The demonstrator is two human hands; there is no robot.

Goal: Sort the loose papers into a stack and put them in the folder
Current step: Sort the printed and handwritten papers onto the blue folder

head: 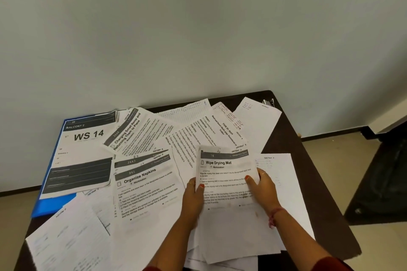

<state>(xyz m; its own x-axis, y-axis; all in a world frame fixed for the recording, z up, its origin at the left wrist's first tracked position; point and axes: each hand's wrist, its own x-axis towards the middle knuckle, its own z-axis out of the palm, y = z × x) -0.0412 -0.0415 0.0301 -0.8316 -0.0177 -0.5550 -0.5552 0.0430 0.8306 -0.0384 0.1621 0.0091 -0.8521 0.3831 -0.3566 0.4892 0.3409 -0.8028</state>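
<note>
Dark bench (pixel 286 138) is nearly covered w/ loose papers (pixel 143 182): light, floppy, slippery, so best squared by opposite side edges. Bench edge drops off at 3 o'clock; little bare room. Blue folder (pixel 51 203) lies at 9 o'clock under sheets. Both hands pinch the "Wipe Drying Mat" sheet (pixel 226 174): left hand (pixel 193 196), right hand (pixel 263 189).

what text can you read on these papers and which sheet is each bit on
"BALCONY 2" and "WS 14": sheet lying on the blue folder
"Charging Small Items and Returning Them to Place", "2644": tilted sheet
"Organize Napkins", "961", "Workstation": sheet
"2643": sheet under it
"Wipe Drying Mat", "Workstation": sheet gripped by left hand and right hand
"TASK ID: 3649": rotated sheet
Body paragraphs and handwriting: too small or blurred.
</note>
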